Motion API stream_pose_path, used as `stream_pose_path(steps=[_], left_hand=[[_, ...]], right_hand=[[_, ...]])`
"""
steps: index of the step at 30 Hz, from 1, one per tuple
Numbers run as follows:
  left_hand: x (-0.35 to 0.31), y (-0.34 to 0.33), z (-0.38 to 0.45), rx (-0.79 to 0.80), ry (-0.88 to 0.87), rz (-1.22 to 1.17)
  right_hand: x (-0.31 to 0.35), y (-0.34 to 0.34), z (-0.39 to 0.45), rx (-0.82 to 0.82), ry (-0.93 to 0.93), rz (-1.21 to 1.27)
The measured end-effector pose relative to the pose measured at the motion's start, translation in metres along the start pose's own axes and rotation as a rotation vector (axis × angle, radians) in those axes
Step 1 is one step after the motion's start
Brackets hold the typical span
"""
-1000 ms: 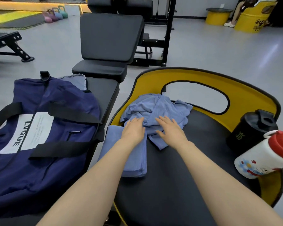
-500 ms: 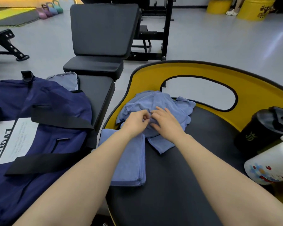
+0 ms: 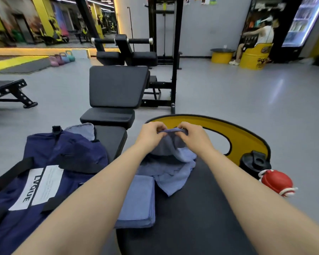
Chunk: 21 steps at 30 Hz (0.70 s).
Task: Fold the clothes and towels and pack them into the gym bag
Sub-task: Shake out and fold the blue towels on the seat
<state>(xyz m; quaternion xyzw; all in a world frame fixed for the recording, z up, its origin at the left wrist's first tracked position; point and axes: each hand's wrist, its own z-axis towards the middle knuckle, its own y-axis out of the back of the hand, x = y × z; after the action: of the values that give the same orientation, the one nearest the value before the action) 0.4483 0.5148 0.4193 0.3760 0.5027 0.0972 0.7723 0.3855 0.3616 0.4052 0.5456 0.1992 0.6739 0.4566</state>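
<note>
Crumpled towel went up off the desk, bag sat waiting

The big navy fabric gym bag (image 3: 50,173) lay left on the bench; the soft, floppy, light crumpled blue terry towel (image 3: 173,162) hung over the black padded desk (image 3: 201,208), best taken by its top hem. Left hand (image 3: 151,134) and right hand (image 3: 193,134) both pinched that hem, lifted higher than half a second before, with the folded blue towel (image 3: 138,199) unmoved.
</note>
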Motion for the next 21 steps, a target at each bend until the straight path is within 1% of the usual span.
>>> stream_pose_path(steps=[2, 6, 10, 13, 16, 21], left_hand=[[-0.030, 0.018, -0.001, -0.039, -0.033, -0.019], [-0.089, 0.053, -0.006, -0.109, -0.105, -0.045], [-0.146, 0.089, -0.015, -0.147, -0.160, -0.089], [-0.186, 0.116, -0.025, -0.175, -0.204, -0.123], [-0.221, 0.141, -0.037, -0.242, -0.270, -0.142], [-0.270, 0.186, -0.066, -0.304, -0.348, -0.166]], right_hand=[[0.016, 0.029, 0.002, -0.059, -0.004, 0.021], [0.046, 0.086, 0.001, -0.121, 0.004, 0.043], [0.076, 0.143, -0.004, -0.209, 0.030, 0.095], [0.097, 0.181, -0.010, -0.224, 0.015, 0.129], [0.115, 0.215, -0.020, -0.224, 0.000, 0.147], [0.145, 0.272, -0.052, -0.298, 0.042, 0.300]])
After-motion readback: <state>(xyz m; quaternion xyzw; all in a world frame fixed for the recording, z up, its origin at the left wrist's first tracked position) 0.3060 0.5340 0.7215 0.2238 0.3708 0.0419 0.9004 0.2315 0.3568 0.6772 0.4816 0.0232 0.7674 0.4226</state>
